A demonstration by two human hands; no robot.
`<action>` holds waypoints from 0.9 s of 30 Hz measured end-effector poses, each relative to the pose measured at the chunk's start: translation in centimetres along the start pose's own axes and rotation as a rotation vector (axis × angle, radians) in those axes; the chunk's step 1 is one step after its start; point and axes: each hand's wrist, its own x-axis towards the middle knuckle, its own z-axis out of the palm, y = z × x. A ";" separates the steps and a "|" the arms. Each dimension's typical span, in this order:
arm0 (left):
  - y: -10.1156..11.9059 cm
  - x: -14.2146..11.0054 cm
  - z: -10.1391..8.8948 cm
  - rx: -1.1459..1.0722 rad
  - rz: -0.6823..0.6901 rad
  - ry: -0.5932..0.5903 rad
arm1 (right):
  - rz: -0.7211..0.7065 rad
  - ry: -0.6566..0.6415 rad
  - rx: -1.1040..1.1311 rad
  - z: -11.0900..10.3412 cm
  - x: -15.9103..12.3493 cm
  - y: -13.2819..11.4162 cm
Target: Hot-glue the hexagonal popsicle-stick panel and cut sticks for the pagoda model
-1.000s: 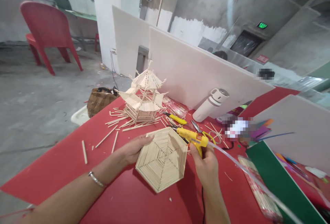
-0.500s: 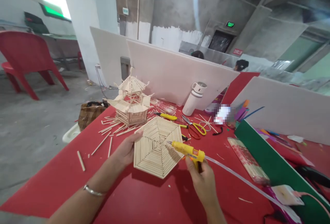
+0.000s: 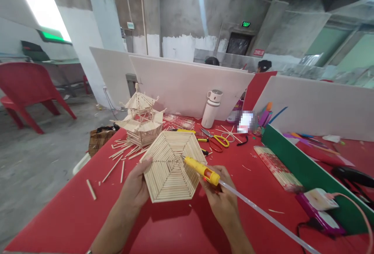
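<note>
My left hand (image 3: 136, 186) grips the left edge of a hexagonal panel (image 3: 166, 182) made of thin wooden sticks in concentric rings. The panel is held above the red table, its face toward me. In my right hand (image 3: 220, 191) is a yellow hot glue gun (image 3: 201, 169), a long clear glue stick (image 3: 257, 207) trailing from its back. The gun's nozzle is over the panel near its centre; whether it touches I cannot tell. The fingers of my right hand also lie close to the panel's right edge. Behind the panel stands a stick-built pagoda model (image 3: 142, 123).
Loose sticks (image 3: 121, 150) lie around the pagoda. Scissors (image 3: 219, 140) with yellow handles and a white bottle (image 3: 210, 110) stand or lie beyond the panel. To the right are a bag of sticks (image 3: 277, 168), a green divider (image 3: 304, 172) and a charger on a power strip (image 3: 330, 221).
The glue gun has moved left, its nozzle from the panel's right edge to near its centre. The panel has turned and shows its face more squarely. The camera view has levelled.
</note>
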 end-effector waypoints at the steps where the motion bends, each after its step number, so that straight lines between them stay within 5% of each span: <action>1: 0.0 -0.1 0.1 -0.004 0.012 0.004 | -0.004 -0.014 0.008 -0.1 -0.1 -0.1; 9: -0.2 -1.0 -0.1 -0.038 -0.014 -0.043 | 0.001 0.054 -0.058 -0.9 0.8 0.0; 16: 0.7 -1.0 -1.1 -0.064 -0.039 -0.086 | -0.097 -0.077 -0.021 -1.4 1.0 -0.5; 23: 0.8 -1.4 -1.4 -0.053 -0.079 -0.156 | -0.065 0.064 -0.076 -2.6 2.1 -0.3; 27: 1.0 -1.2 -2.1 -0.028 -0.066 -0.171 | -0.053 -0.027 -0.059 -3.5 1.9 -0.4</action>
